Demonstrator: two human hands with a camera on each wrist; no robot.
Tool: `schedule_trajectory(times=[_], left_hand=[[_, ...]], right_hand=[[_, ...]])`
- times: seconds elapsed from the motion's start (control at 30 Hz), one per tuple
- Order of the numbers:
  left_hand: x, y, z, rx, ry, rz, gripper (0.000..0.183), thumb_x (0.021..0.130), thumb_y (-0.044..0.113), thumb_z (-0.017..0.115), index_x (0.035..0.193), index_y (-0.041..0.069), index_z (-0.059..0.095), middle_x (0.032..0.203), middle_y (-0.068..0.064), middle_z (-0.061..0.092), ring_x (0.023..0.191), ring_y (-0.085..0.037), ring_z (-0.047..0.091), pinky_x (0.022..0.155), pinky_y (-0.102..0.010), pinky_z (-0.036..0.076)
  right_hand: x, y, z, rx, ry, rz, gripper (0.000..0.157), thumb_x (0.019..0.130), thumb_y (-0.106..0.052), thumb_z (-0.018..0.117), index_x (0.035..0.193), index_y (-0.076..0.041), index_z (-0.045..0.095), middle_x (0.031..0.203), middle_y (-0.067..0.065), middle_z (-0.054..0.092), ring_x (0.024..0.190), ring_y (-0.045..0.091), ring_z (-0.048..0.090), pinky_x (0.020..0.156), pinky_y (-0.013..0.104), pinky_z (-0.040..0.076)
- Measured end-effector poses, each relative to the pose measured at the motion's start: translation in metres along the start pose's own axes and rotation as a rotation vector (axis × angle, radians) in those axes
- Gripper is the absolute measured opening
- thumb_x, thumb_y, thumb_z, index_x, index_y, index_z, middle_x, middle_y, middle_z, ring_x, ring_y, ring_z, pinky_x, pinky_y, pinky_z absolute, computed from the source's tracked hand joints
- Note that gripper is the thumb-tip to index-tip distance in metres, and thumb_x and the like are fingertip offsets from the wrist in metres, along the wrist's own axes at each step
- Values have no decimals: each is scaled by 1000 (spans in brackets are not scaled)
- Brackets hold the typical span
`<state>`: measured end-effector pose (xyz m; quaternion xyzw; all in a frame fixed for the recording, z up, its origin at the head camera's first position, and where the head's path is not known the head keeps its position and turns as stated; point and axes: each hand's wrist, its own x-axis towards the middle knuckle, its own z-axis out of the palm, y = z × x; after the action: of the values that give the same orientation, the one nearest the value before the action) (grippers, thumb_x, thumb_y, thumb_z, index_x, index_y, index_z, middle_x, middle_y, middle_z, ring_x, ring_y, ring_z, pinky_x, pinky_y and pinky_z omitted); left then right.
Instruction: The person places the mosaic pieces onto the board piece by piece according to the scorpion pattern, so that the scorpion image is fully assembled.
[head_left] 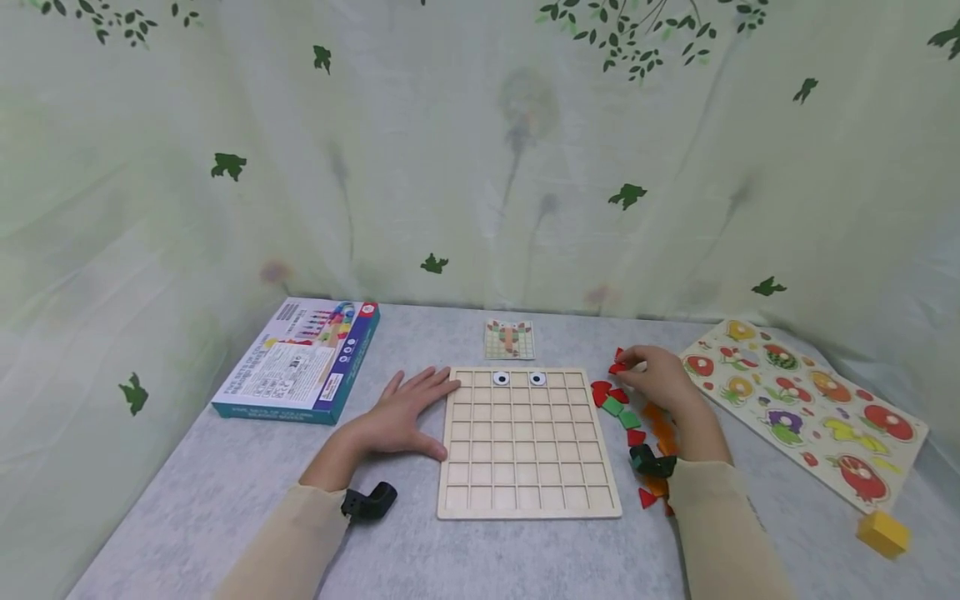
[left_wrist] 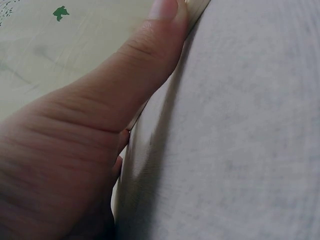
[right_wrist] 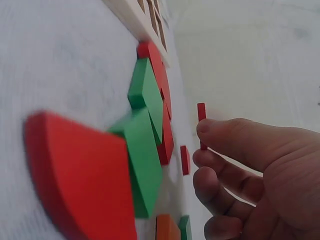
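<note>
On the left of the wooden board (head_left: 527, 475), the left hand (head_left: 397, 421) spreads its fingers wide, its thumb tip at the board's edge. The left wrist view shows that thumb up close. Right of the board, near its far corner, the right hand (head_left: 662, 379) pinches a small red piece (right_wrist: 201, 112) between thumb and finger (the right wrist view shows how thin it is, and the head view cannot). Green pieces (right_wrist: 145, 90), red pieces (right_wrist: 90, 175) and orange pieces (head_left: 663, 432) lie right of the board. Only the head view shows two eye pieces (head_left: 501, 378) on the board's far row, a picture card (head_left: 508, 340) past it, a box (head_left: 300, 362) to its left, and a fruit sheet (head_left: 810, 408) and a yellow block (head_left: 883, 534) to its right.
</note>
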<state>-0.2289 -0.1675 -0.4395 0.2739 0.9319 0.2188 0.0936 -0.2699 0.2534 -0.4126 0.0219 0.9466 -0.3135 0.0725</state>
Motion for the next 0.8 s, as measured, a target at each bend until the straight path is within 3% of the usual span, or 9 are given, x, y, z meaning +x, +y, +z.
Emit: schedule_trajectory(times=[0.17, 0.5, 0.8], left_hand=[[-1, 1, -1, -8, 2, -5, 110, 67, 64, 82, 157, 23, 34, 168, -7, 21, 157, -34, 11, 122, -66, -4], [-1, 1, -2, -14, 2, -3, 110, 67, 63, 83, 157, 22, 34, 168, -6, 22, 157, -34, 12, 122, -66, -4], [1, 0, 0, -8, 1, 0, 111, 66, 64, 82, 157, 23, 34, 168, -6, 22, 157, -34, 12, 122, -66, -4]], right_hand=[[2, -11, 7, -17, -4, -23, 35, 94, -29, 69, 125, -14, 63, 126, 15, 60, 106, 29, 54, 78, 32, 56], [2, -31, 19, -44, 30, -164, 31, 94, -27, 69, 121, -13, 67, 120, 13, 66, 97, 28, 60, 72, 31, 56], [-2, -47, 30, -23, -19, -247, 24, 93, -22, 71, 115, -12, 70, 114, 11, 68, 91, 25, 63, 76, 36, 56]])
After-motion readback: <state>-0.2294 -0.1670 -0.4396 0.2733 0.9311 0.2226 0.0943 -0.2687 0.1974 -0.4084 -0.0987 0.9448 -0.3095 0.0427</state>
